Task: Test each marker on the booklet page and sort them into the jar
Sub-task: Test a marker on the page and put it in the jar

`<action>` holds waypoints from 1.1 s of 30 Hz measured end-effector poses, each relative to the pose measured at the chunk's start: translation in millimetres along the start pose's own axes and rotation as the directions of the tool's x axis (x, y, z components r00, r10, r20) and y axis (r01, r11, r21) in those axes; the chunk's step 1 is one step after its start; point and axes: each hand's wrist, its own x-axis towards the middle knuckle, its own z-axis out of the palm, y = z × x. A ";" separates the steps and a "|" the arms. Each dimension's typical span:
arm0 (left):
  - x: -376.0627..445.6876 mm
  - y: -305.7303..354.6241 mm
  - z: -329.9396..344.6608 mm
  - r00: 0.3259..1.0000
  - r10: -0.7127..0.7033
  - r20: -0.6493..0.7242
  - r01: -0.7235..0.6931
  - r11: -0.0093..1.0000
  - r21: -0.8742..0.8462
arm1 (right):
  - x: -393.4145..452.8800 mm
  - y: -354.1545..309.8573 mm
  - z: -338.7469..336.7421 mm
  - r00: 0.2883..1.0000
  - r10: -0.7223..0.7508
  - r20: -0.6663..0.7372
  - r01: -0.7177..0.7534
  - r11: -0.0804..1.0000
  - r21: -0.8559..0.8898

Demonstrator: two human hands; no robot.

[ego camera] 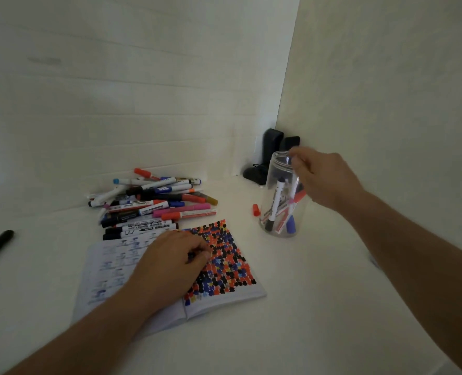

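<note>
The white tabletop [292, 307] carries an open booklet [224, 293] whose right page is almost filled with red, black and blue test dabs. Behind it lies a heap of markers [154, 201], many more than the few standing in the clear jar [274, 169], so I judge most of the sorting is left. The left hand [170, 261] rests on the booklet, fingers curled, perhaps round something small; I cannot tell. The right hand [324, 177] pinches a marker [293, 190] at the jar's mouth, lowering it in. A loose red cap [256, 209] lies just beside the jar.
</note>
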 end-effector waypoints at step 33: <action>28.7 -85.2 -67.1 0.972 -0.229 0.053 0.171 0.843 0.510 | -69.0 -72.5 142.3 0.946 -0.140 0.292 -0.048 0.831 0.554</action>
